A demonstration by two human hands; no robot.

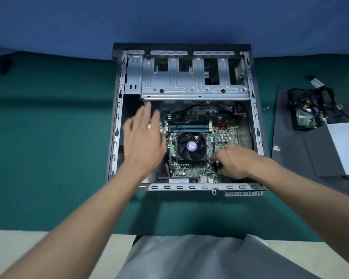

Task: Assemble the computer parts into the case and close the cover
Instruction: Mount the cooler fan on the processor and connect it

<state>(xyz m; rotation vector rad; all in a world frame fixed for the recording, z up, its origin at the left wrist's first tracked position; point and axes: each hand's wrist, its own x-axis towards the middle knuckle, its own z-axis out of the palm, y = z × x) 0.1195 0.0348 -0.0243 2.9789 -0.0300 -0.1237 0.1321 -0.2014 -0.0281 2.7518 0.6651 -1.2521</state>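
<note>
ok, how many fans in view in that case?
1: the CPU cooler fan, centre of the motherboard, inside the open case. Others may be hidden under the drive cage.

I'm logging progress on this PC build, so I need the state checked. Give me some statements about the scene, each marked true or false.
1. The grey metal computer case lies open, with no cover on it. True.
2. The black cooling fan with the purple round label lies outside the case. False: it sits on the green motherboard inside the case.
3. The left hand has straight, spread fingers. True.
4. The dark grey flat cover panel lies left of the case. False: it lies to its right.
</note>
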